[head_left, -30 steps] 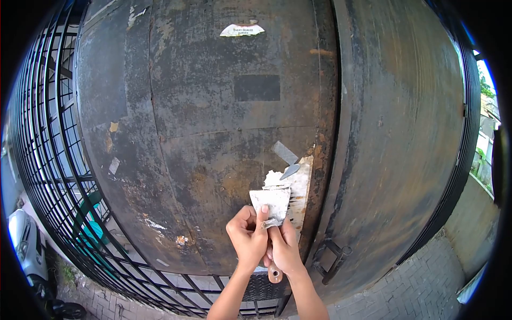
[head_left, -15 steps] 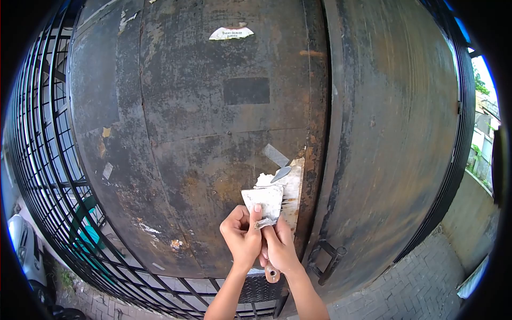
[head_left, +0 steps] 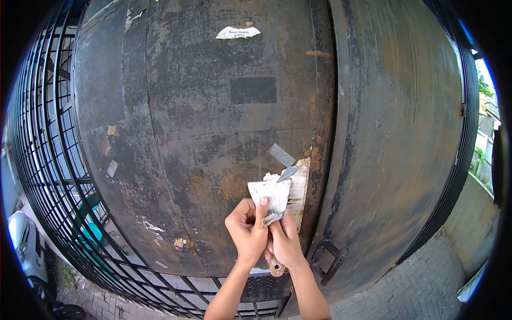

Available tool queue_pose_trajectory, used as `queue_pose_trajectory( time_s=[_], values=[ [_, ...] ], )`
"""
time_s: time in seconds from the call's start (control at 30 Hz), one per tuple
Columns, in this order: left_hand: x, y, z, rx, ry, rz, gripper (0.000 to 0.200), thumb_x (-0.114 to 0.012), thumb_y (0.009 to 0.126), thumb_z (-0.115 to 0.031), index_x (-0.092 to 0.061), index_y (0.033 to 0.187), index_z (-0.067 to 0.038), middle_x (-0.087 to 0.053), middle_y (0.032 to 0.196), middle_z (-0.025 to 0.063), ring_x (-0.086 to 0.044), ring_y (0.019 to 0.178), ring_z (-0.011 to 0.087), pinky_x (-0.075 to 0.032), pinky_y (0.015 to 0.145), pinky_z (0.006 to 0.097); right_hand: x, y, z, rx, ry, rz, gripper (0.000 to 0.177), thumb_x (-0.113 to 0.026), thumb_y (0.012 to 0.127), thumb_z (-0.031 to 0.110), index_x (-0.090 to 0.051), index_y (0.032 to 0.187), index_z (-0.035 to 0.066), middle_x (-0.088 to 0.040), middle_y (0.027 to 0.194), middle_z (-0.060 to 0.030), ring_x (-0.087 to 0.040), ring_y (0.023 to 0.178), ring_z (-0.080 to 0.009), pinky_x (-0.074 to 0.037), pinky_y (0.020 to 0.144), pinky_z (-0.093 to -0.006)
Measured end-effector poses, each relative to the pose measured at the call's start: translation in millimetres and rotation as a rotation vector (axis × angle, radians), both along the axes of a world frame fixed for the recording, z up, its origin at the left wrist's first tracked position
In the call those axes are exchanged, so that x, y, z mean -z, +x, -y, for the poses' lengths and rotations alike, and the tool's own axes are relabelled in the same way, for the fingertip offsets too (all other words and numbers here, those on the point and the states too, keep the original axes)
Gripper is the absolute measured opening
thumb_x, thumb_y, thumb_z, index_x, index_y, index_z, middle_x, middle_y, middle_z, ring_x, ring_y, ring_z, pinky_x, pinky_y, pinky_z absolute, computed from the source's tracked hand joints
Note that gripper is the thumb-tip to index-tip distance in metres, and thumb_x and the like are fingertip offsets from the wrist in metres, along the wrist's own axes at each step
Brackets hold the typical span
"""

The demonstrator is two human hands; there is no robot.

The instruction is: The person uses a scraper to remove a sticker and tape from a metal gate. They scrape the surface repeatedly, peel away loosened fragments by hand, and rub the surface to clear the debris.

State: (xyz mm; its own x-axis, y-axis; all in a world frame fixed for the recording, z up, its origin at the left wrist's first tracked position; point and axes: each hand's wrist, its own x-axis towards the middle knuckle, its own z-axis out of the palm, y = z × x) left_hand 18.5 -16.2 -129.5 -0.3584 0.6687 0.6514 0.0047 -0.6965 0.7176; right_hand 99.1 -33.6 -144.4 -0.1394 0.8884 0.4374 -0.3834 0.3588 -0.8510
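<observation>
One scraper (head_left: 269,191) seemingly scraped white paper (head_left: 300,178), left hand (head_left: 247,238) pinching its blade (head_left: 274,193), right hand (head_left: 286,247) gripping its wooden handle (head_left: 274,270); continuing presumably called for flat pressure.

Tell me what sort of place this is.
Probably an outdoor entrance to a property: a large, rust-stained metal gate with a pull handle, block paving on the ground, and a silver vehicle beyond the bars.

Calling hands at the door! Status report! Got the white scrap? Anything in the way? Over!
Left hand pinching white scrap. Right hand gripping brown handle. Hands and scrap partly hide white patch on door.
</observation>
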Motion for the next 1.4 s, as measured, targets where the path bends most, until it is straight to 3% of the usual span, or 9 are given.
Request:
queue_pose_trajectory(
  time_s=[0.17,0.3,0.43,0.53,0.7,0.83,0.97,1.1,1.4],
  values=[
    [22.1,1.0,5.1,-0.038,-0.039,-0.005,0.036,-0.062,0.088,-0.017,-0.045,0.059,-0.003,-0.043,0.052,-0.0061,-0.030,0.047,-0.0001,-0.021,0.041,0.0204,8.9,0.6,0.6,0.032,-0.011,0.044,0.020,-0.039,0.097,0.013,-0.042,0.111,0.000,-0.049,0.062,-0.0030,-0.042,0.035,-0.0057,-0.032,0.030,-0.0221],
    [-1.3,-0.8,7.4,0.006,-0.052,0.004,0.035,-0.064,0.087,-0.017,-0.047,0.059,-0.004,-0.042,0.051,-0.0069,-0.030,0.047,-0.0006,-0.020,0.040,0.0204,-5.9,-1.7,7.6,-0.006,-0.067,-0.020,0.021,-0.037,0.097,0.012,-0.040,0.114,0.000,-0.049,0.062,-0.0024,-0.041,0.035,-0.0054,-0.033,0.030,-0.0217],
    [5.7,-0.7,5.0,-0.048,-0.010,-0.036,0.038,-0.064,0.087,-0.019,-0.047,0.059,-0.001,-0.043,0.047,-0.0038,-0.032,0.045,0.0008,-0.024,0.039,0.0203,-3.3,-0.6,4.4,0.011,0.015,0.000,0.018,-0.037,0.097,0.012,-0.039,0.110,0.001,-0.048,0.061,-0.0030,-0.040,0.033,-0.0065,-0.033,0.029,-0.0221],
    [-7.9,1.5,3.1,-0.036,-0.015,-0.010,0.037,-0.064,0.087,-0.017,-0.045,0.058,-0.004,-0.042,0.050,-0.0070,-0.030,0.047,-0.0007,-0.020,0.040,0.0198,-14.9,-0.6,6.2,0.010,-0.045,-0.002,0.021,-0.037,0.097,0.012,-0.039,0.114,0.000,-0.049,0.063,-0.0030,-0.040,0.034,-0.0054,-0.032,0.029,-0.0217],
    [14.0,3.5,1.2,-0.041,0.000,-0.007,0.038,-0.064,0.087,-0.019,-0.043,0.058,-0.005,-0.042,0.052,-0.0071,-0.030,0.048,-0.0006,-0.020,0.041,0.0202,0.5,1.5,2.6,0.063,0.050,0.058,0.017,-0.039,0.097,0.014,-0.040,0.108,0.000,-0.049,0.062,-0.0035,-0.040,0.034,-0.0068,-0.033,0.029,-0.0225],
    [-8.6,0.7,5.9,0.028,-0.036,0.020,0.038,-0.064,0.087,-0.018,-0.045,0.058,-0.002,-0.041,0.049,-0.0052,-0.032,0.046,0.0007,-0.023,0.039,0.0207,-8.9,2.7,1.9,-0.002,-0.105,0.034,0.017,-0.039,0.097,0.014,-0.041,0.107,0.000,-0.048,0.059,-0.0034,-0.041,0.034,-0.0066,-0.033,0.030,-0.0219],
    [17.9,1.6,-0.4,-0.052,0.004,-0.028,0.037,-0.063,0.087,-0.017,-0.046,0.059,-0.001,-0.042,0.049,-0.0050,-0.033,0.046,0.0007,-0.024,0.039,0.0200,5.0,0.7,3.2,0.031,-0.005,0.016,0.016,-0.039,0.097,0.013,-0.040,0.106,0.000,-0.048,0.060,-0.0034,-0.042,0.033,-0.0076,-0.033,0.030,-0.0226],
    [-1.4,2.9,7.1,0.022,-0.055,0.013,0.036,-0.064,0.087,-0.016,-0.044,0.059,-0.004,-0.042,0.052,-0.0069,-0.030,0.047,-0.0010,-0.020,0.041,0.0191,4.0,2.6,6.2,0.022,-0.029,0.002,0.019,-0.039,0.096,0.012,-0.041,0.110,0.000,-0.050,0.062,-0.0033,-0.041,0.034,-0.0063,-0.033,0.030,-0.0220],
    [4.2,4.0,4.2,-0.008,-0.031,0.006,0.038,-0.064,0.087,-0.020,-0.046,0.059,-0.002,-0.042,0.048,-0.0052,-0.033,0.045,0.0004,-0.023,0.039,0.0201,4.1,3.8,4.0,0.022,-0.030,0.018,0.021,-0.038,0.096,0.010,-0.040,0.114,0.000,-0.050,0.063,-0.0029,-0.041,0.034,-0.0058,-0.033,0.031,-0.0218]
  ],
)
